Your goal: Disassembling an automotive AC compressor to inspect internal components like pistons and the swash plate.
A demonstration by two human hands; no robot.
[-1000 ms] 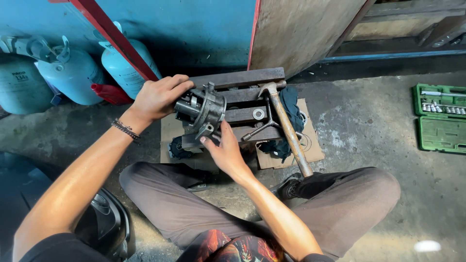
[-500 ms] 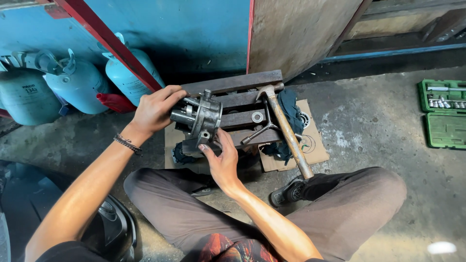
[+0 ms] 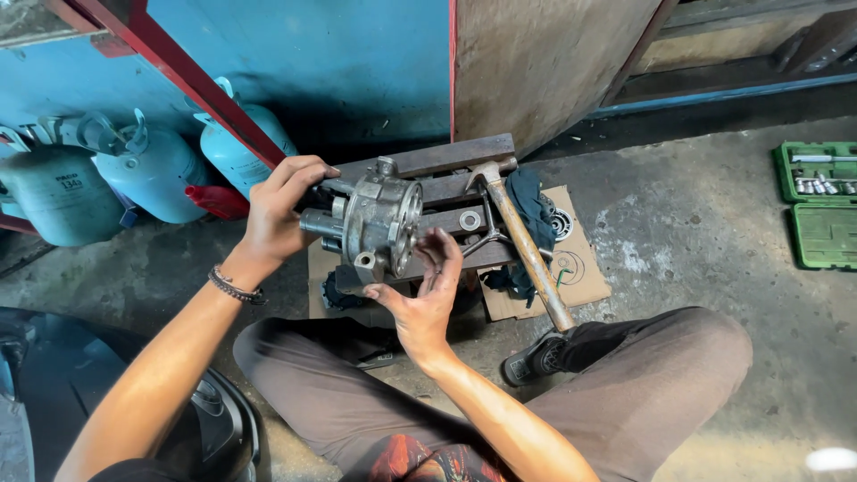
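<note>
Over the steel bars (image 3: pixel 446 192) between your knees, your left hand (image 3: pixel 278 207) is clenched around the shaft end of the housing (image 3: pixel 379 219), a grey cast metal part held up off the bars with its round open face turned toward your right. Your right hand (image 3: pixel 427 299) sits just below and beside that face, fingers half curled and loose, thumb near the lower lug; it looks to be touching the rim rather than gripping it, though you cannot tell for sure from this angle. Keep the left grip firm on the shaft so the heavy end does not swing down, and keep your right fingertips on the rim, not inside the bore, in case the part tips. Beneath it, a washer (image 3: pixel 470 220) lies on the bars, and a hammer (image 3: pixel 522 241) rests slantwise with its head on the bars and its handle running down toward your right shoe (image 3: pixel 534 357), close enough to catch your wrist. A dark rag (image 3: pixel 531 210) and a sheet of cardboard (image 3: pixel 580 268) lie under the hammer. Blue gas cylinders (image 3: pixel 152 174) stand well off to the left by the blue wall (image 3: pixel 330 62), and a green socket set (image 3: pixel 821 205) lies open far to your right
</note>
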